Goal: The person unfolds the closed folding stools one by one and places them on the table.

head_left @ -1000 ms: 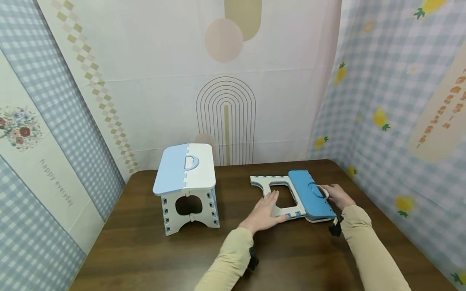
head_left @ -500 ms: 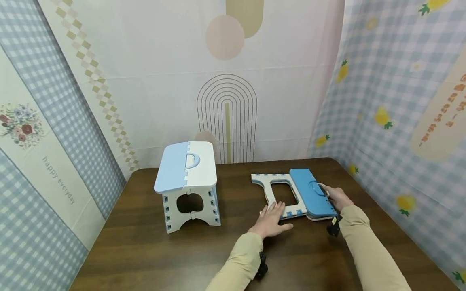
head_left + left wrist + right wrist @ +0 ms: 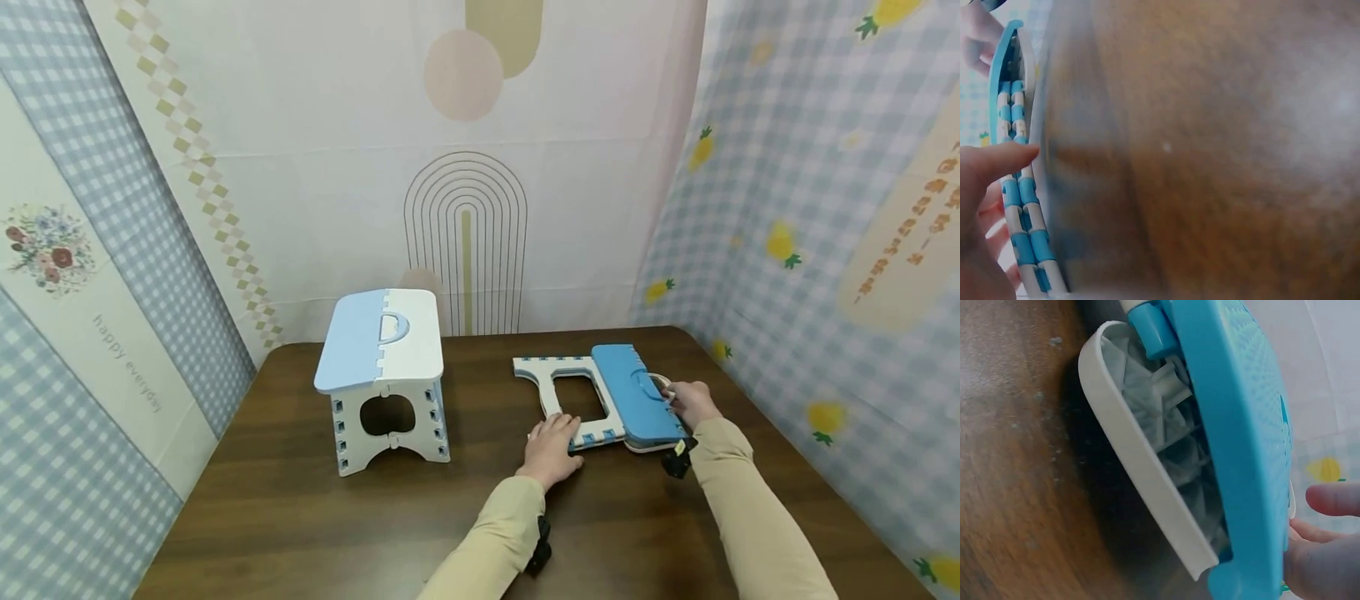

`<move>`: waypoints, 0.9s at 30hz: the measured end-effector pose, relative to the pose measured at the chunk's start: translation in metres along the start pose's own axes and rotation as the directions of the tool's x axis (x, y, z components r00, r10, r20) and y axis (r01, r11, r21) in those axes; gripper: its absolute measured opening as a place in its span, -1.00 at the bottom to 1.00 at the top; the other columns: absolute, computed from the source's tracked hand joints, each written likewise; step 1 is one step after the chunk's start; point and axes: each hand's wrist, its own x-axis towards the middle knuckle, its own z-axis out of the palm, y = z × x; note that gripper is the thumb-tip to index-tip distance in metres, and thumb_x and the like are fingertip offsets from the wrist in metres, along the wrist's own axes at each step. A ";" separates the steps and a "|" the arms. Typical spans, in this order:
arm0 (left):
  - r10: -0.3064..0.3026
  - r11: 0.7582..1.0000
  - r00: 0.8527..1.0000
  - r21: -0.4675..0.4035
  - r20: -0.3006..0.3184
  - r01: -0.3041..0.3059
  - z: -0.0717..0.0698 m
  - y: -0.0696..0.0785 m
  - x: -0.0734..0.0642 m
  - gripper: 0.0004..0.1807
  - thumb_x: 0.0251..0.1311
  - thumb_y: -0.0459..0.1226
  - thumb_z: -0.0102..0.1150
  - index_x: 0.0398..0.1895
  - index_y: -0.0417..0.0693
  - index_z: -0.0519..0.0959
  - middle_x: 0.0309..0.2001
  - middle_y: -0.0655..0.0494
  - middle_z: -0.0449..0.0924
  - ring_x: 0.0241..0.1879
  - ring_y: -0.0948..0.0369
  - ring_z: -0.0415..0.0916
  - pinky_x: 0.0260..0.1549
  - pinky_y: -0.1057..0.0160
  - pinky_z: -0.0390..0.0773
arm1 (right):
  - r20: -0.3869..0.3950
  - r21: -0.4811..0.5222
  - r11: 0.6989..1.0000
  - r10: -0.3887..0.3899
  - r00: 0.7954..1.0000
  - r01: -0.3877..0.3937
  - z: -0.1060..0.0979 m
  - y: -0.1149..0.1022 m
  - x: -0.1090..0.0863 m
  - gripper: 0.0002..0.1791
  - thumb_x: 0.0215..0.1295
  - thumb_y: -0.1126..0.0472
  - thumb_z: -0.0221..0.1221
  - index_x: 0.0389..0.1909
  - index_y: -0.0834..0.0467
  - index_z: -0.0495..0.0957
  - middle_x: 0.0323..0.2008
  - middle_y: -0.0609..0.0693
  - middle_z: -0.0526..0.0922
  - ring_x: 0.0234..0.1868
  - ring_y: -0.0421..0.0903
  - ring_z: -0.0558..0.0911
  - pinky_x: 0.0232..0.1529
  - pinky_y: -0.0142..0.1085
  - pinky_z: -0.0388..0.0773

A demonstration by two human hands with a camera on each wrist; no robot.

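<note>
A folded blue-and-white folding stool (image 3: 637,396) lies flat on the brown table, its white leg frame (image 3: 555,387) stretching out to the left of the blue seat. My left hand (image 3: 551,450) grips the near edge of that frame. In the left wrist view its thumb (image 3: 1007,159) crosses the hinged edge, with the other fingers on the upper face. At the seat's right side my right hand (image 3: 693,402) holds the white carrying handle (image 3: 660,381). The right wrist view shows the seat's white half (image 3: 1141,469) slightly apart from the blue half (image 3: 1229,444).
Another folding stool (image 3: 386,375), light blue and white, stands unfolded on the table (image 3: 337,533) at the left. A printed cloth (image 3: 322,208) hangs behind the table, and checked cloths hang along both sides.
My left hand has shifted from lying spread over the leg frame to its near edge, with the thumb drawn in. My right hand stays at the handle; the standing stool has not moved.
</note>
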 end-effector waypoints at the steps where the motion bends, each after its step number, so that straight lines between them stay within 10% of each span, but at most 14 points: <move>1: 0.001 1.000 1.000 0.002 -0.006 -0.001 0.000 0.000 0.000 -0.31 0.22 -0.09 0.27 0.42 0.10 0.31 0.40 0.16 0.33 0.44 0.17 0.19 0.40 0.12 0.22 | 0.002 0.016 1.000 -0.004 1.000 0.003 -0.001 -0.001 0.000 -0.45 0.37 0.31 0.03 0.28 0.54 0.21 -0.21 0.15 0.50 -0.42 -0.17 0.47 -0.31 -0.29 0.46; 9: 0.005 1.000 0.990 0.003 -0.144 -0.005 -0.008 0.003 0.005 -0.54 0.15 -0.16 0.35 0.12 -0.02 0.54 0.14 0.11 0.55 0.37 0.13 0.31 0.37 0.06 0.28 | -0.012 -0.215 0.968 -0.132 0.991 0.127 0.010 -0.038 -0.030 -0.41 0.39 0.43 -0.19 0.39 0.56 0.00 -0.10 0.15 0.57 -0.49 -0.31 0.48 -0.43 -0.37 0.52; 14: 0.005 0.999 0.993 -0.038 -0.122 -0.009 -0.015 0.000 0.006 -0.54 0.13 -0.14 0.37 0.10 -0.03 0.56 0.15 0.10 0.58 0.40 0.14 0.28 0.39 0.07 0.24 | 0.000 -0.335 0.908 -0.268 0.964 0.252 0.015 -0.060 -0.045 -0.48 0.43 0.39 -0.15 0.33 0.57 0.14 -0.01 0.39 0.58 -0.45 -0.41 0.53 -0.35 -0.44 0.58; 24: 0.070 0.994 0.995 -0.080 -0.072 -0.076 -0.025 -0.010 0.012 -0.43 0.21 -0.19 0.29 0.30 -0.04 0.41 0.17 0.06 0.55 0.19 0.14 0.49 0.35 0.08 0.29 | -0.010 -0.604 0.691 -0.506 0.863 0.398 0.034 -0.097 -0.066 -0.56 0.43 0.30 -0.02 0.19 0.53 0.38 -0.12 0.43 0.64 -0.51 -0.27 0.60 -0.42 -0.30 0.63; 27: 0.056 0.996 0.993 -0.069 -0.102 -0.064 -0.027 -0.010 0.012 -0.47 0.18 -0.18 0.31 0.23 -0.03 0.46 0.02 0.11 0.61 0.01 0.15 0.57 0.27 0.07 0.35 | -0.024 -0.625 0.666 -0.538 0.843 0.407 0.039 -0.104 -0.069 -0.57 0.43 0.30 -0.01 0.19 0.51 0.40 -0.11 0.42 0.65 -0.51 -0.22 0.62 -0.48 -0.36 0.57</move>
